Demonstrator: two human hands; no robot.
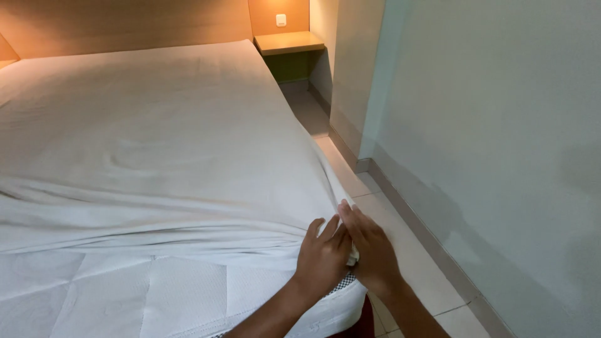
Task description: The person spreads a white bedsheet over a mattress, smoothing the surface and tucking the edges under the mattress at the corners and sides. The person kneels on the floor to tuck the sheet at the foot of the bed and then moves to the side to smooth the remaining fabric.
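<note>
The left hand [322,260] and right hand [370,247] are pressing together at the quilted white mattress [125,294] corner. Their fingers [332,228] are lying nearly flat, pinching the wrinkled white cotton sheet [156,144] edge between them.

A wooden headboard [125,25] stands at the far end of the room, and warm orange light falls on it. Beside it a small wooden shelf [289,42] is fixed in the corner, with a white switch [281,20] on the wall above. On the right a pale green wall [488,138] meets a light tiled floor [400,238].
</note>
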